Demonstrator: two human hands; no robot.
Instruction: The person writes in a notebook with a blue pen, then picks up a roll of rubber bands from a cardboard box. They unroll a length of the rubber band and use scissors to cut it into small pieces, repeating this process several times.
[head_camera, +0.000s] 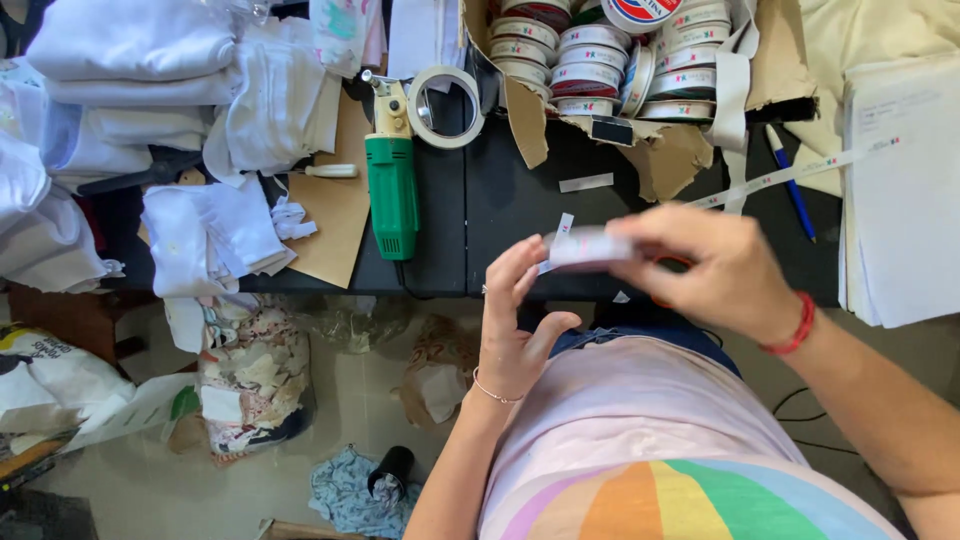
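Right hand (725, 270) fingers pinch a small stack of white labels (590, 247), blurred, just above the black table (470, 215) edge. Left hand (515, 325) open, fingers spread beside it, touching. Looks like mid-sort; next needs a clean grip on the top label.

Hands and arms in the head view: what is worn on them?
Both forearms are bare, with no sleeves reaching them. The left hand has a thin, pale bracelet at the wrist. The right hand has a red cord bracelet at the wrist. No gloves or rings are discernible.
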